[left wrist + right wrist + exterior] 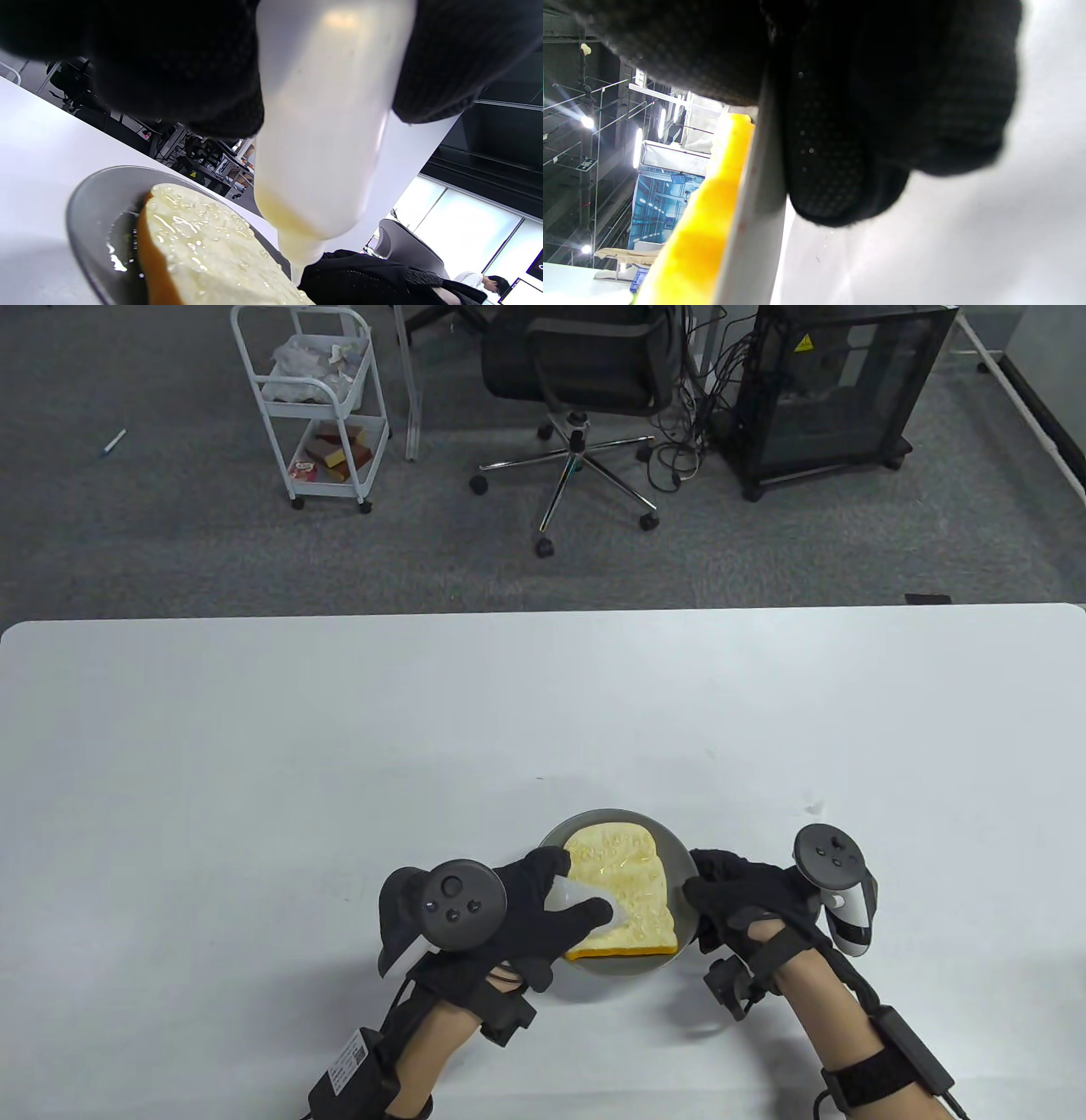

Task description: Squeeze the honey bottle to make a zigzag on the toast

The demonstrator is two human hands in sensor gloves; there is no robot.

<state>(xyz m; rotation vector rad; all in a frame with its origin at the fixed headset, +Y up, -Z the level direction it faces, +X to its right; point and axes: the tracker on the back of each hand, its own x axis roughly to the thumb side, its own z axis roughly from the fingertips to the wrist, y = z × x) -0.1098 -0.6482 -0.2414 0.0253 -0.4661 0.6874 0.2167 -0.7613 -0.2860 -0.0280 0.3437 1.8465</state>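
A slice of toast (pixel 624 891) with glossy honey on top lies on a grey plate (pixel 670 848) near the table's front edge. My left hand (pixel 543 912) grips a translucent squeeze bottle (pixel 585 899), tilted nozzle down over the toast's left part. In the left wrist view the bottle (pixel 326 127) points down, its tip just above the toast (pixel 203 250) on the plate (pixel 93 207). My right hand (pixel 721 899) holds the plate's right rim. In the right wrist view its fingers (pixel 840 161) press the plate rim (pixel 755 220) beside the toast's yellow crust (pixel 704 212).
The white table (pixel 339 746) spreads wide to the left and far side. Beyond its far edge on the floor stand a white cart (pixel 318 398), an office chair (pixel 585 373) and a black cabinet (pixel 836 390).
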